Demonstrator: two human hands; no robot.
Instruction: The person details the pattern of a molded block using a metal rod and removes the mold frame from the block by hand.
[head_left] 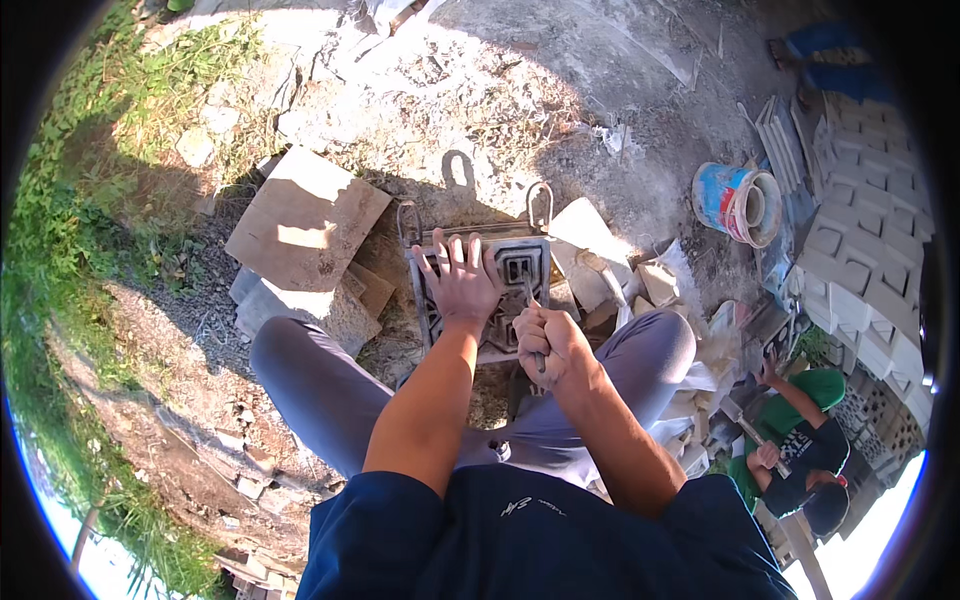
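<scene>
Metal mould (500,290), a dark square frame with looped handles at its far corners, lies on the ground between my knees. My left hand (462,283) rests flat on its left part, fingers spread wide, its grip closing on nothing. My right hand (545,345) is a fist, its grip pressed tight around a thin metal tool (533,300) whose tip reaches into the square cells of the mould; I cannot tell what fills them. Broken slabs (305,220) lie just left of the mould. Well off to the right a blue bucket (738,203) lies tipped on its side, mouth facing right, with a pale ring inside that I cannot make out. Stacked grey cast blocks (865,250) stand beyond it, and another person in a green shirt (800,440) crouches nearby.
</scene>
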